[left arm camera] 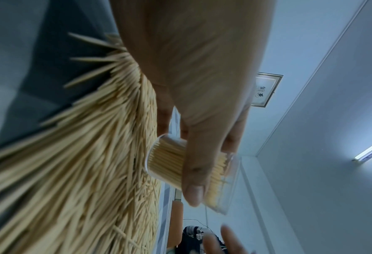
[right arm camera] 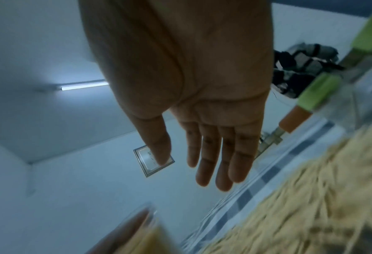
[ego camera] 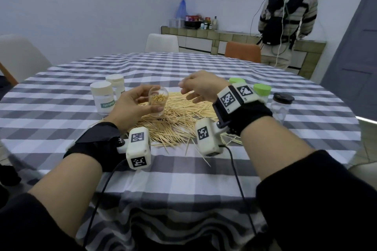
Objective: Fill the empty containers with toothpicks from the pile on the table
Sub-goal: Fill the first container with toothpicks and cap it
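At the far left of the round surface (ego camera: 61,91), with its grey and white check cloth, stand two white-lidded containers (ego camera: 104,97). The near one has a green label that reads "TOOTHPICK", though the end of the word is hidden by the hand.

Just right of them, the left hand (ego camera: 130,104) holds a small clear container (ego camera: 158,101) above the pile of toothpicks (ego camera: 175,126). The thumb and fingers are curled round it, so this grip is pinching the container. It is see-through and packed with pale wooden toothpicks standing side by side, and in the left wrist view their ends show at its round end.

The pile lies in the middle of the surface, a wide heap of thin pale sticks, with a few loose ones at the near edge.

The right hand (ego camera: 201,88) hangs over the far side of the pile. Its fingers are loose and spread, and it holds nothing.

At the far right stand two green-lidded containers (ego camera: 262,89) and a clear jar with a black lid (ego camera: 282,106).
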